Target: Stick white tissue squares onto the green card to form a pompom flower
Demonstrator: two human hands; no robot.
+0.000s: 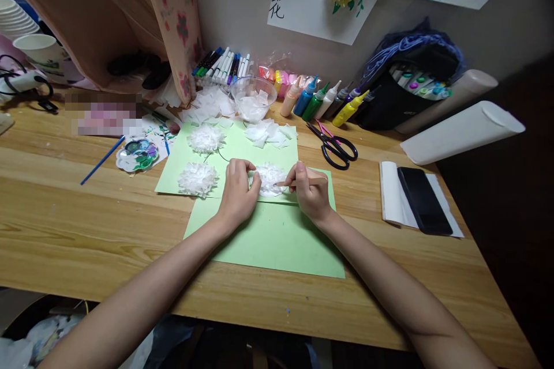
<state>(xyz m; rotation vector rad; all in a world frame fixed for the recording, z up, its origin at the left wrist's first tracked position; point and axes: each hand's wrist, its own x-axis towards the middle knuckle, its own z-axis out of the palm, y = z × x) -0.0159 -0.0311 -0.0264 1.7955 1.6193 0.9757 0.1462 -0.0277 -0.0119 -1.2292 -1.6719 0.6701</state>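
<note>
A ruffled white paper flower (pixel 272 176) lies on the upper green sheet (pixel 242 153), between my two hands. My left hand (pixel 239 187) rests at its left edge with fingers curled; what they pinch, if anything, is hidden. In my right hand (pixel 309 190) is a flat wooden stick (pixel 318 181), its tip pointing into the flower's petals. Two more white paper flowers, one upper (pixel 206 139) and one lower (pixel 198 179), sit on the sheet's left side. A pile of loose white tissue pieces (pixel 268 133) lies near its top right corner.
A second green sheet (pixel 277 236) lies underneath, nearer me. Black-handled scissors (pixel 335 147) and paint bottles (pixel 329 101) stand right of a clear bowl (pixel 254 98). To the left are a paint palette (pixel 137 154) and blue brush (pixel 101 160). A phone (pixel 424 200) lies far right.
</note>
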